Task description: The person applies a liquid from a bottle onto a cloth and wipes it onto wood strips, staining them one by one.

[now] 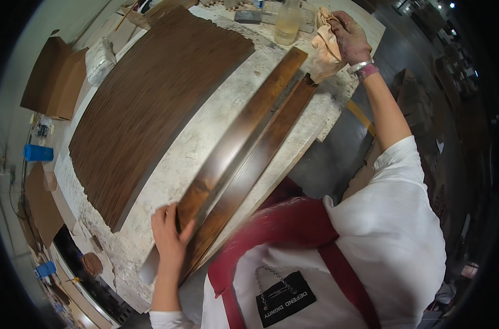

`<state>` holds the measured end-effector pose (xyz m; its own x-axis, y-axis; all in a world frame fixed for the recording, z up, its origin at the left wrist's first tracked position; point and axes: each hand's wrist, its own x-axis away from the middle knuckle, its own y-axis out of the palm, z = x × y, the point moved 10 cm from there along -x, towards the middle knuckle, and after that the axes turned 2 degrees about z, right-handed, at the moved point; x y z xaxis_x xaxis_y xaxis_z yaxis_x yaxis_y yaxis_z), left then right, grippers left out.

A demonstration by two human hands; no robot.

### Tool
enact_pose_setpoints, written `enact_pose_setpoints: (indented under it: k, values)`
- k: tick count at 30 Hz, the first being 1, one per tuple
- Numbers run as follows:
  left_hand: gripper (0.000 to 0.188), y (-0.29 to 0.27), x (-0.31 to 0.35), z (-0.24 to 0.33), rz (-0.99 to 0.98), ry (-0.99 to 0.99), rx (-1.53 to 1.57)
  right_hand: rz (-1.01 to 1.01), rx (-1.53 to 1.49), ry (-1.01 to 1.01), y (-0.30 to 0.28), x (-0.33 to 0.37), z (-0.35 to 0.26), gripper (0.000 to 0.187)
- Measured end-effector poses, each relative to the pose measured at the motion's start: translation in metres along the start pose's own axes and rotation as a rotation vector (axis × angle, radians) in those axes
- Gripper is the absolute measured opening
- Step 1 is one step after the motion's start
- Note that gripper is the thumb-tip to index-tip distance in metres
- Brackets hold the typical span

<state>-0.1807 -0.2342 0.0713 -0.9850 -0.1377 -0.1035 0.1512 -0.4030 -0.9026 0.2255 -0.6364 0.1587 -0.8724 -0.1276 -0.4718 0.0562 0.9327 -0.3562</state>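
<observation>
My left hand (170,233) grips the near end of a glossy brown wooden board (227,148), its thumb and fingers at the board's end. A second dark, shiny board (255,170) lies alongside, nearer my body, with a narrow gap between the two. Beyond their far ends, my right hand (352,39) is closed around a crumpled tan cloth (327,41). Part of the cloth hangs down toward the far end of the second board.
A wide stack of thin brown strips (162,104) covers the table's left part. At the back stand a bottle of yellowish liquid (287,24) and a dark grey block (248,17). An open cardboard box (55,79) and a plastic-wrapped bundle (100,61) sit at left. The stained white tabletop (186,129) has bent edges.
</observation>
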Motion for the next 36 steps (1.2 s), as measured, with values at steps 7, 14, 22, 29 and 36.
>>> enact_pose_setpoints:
  k: [7, 14, 22, 29, 36]
  values:
    - [0.068, 0.049, 0.032, 0.039, -0.057, 0.026, -0.082, -0.224, 0.403, -0.222, 0.077, 0.095, -0.025, 0.019]
    - [0.074, 0.060, 0.032, 0.042, -0.139, 0.028, 0.010, -0.169, 0.061, 0.228, 0.047, 0.072, 0.023, 0.032]
    - [0.073, 0.065, 0.036, 0.038, -0.170, 0.017, 0.001, -1.014, 0.804, -0.507, 0.213, 0.239, -0.108, 0.016]
    - [0.070, 0.060, 0.037, 0.044, -0.127, 0.030, -0.043, -0.317, 0.452, -0.147, 0.091, 0.129, 0.004, 0.021]
    - [0.026, 0.000, -0.007, 0.062, 0.045, 0.249, 0.222, 0.157, -0.776, 0.543, -0.031, 0.051, 0.131, 0.035]
